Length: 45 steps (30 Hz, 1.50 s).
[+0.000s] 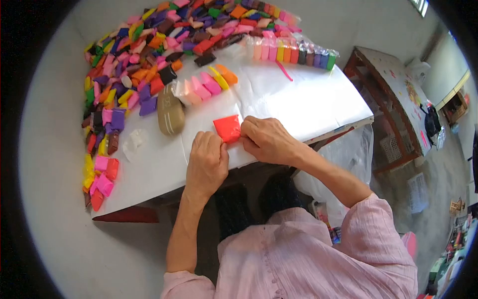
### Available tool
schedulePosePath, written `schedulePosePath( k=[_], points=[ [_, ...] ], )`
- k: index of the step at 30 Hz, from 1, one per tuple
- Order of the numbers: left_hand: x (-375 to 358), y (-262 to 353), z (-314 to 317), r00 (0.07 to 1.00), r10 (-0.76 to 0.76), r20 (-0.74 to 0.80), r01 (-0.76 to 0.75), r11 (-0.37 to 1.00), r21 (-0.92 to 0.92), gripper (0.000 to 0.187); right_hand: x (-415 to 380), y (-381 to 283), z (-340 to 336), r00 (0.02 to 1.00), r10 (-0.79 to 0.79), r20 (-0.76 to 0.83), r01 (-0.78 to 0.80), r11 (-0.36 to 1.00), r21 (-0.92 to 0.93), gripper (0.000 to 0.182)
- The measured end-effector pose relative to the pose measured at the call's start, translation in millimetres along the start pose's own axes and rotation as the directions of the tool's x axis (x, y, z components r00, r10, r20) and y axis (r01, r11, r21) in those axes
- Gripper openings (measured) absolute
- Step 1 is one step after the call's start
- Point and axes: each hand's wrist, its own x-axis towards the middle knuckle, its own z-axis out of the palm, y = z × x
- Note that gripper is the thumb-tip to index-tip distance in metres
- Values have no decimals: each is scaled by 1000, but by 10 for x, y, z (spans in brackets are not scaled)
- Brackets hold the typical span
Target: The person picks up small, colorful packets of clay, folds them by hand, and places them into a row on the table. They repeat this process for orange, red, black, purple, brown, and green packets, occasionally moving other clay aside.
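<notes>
Both hands are at the front edge of the white table (308, 107), with a small red packet (227, 128) between them. My left hand (207, 158) has its fingers curled at the packet's lower left corner. Fingers pinched, my right hand (266, 139) holds its right edge. Behind the packet, a row of orange, yellow and pink packets (210, 83) lies beside an olive-brown oval case (171, 115). A crumpled clear wrapper (133, 145) rests left of the case.
A large heap of coloured packets (144, 60) covers the table's back and left side. A bagged row of coloured packets (294, 52) lies at the back right, near a pink strip (284, 71). Another table (393, 89) stands at right, with a plastic bag (348, 154) below my table's edge.
</notes>
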Motion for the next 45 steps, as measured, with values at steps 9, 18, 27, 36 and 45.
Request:
schedulePosePath(
  k=[9, 18, 27, 36, 45],
  points=[
    [-36, 31, 12, 995, 79, -63, -73, 994, 87, 10, 37, 2, -127, 993, 115, 14, -116, 984, 134, 13],
    [-92, 95, -69, 921, 388, 11, -359, 840, 406, 12, 164, -270, -205, 857, 513, 54, -493, 783, 380, 47],
    [171, 169, -155, 829, 555, 71, -517, 712, 475, 13, 332, -185, -285, 748, 568, 344, -647, 505, 572, 43],
    [144, 62, 16, 958, 240, -155, -208, 957, 201, 8, 526, 345, -635, 834, 537, 128, -515, 674, 530, 46],
    [197, 26, 53, 984, 89, -157, -62, 983, 172, 9, 1183, 1227, -573, 887, 427, 175, -461, 804, 376, 43]
  ],
)
